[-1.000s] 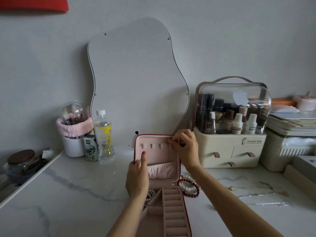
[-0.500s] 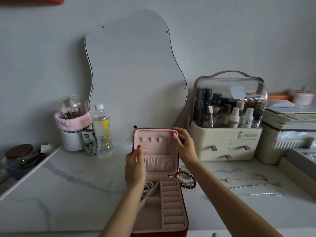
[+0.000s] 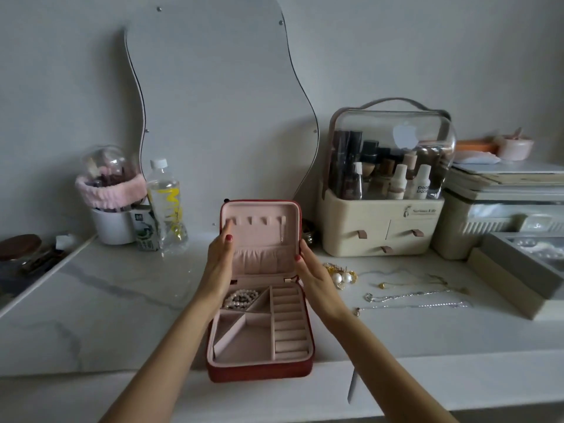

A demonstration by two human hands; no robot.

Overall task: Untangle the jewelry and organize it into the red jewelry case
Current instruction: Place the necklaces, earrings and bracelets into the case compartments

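My right hand (image 3: 316,277) has left the lid hooks; both hands, left (image 3: 218,261) too, now flank the open case (image 3: 259,367), fingers straight. Pearls (image 3: 241,298) are stowed; chains (image 3: 412,296) wait on the counter beside it.

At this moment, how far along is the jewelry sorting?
Early. Done: a bead bracelet lies in the red jewelry case. In hand: left hand and right hand steady its upright lid. Left: pearl earrings and thin chains lie on the counter.
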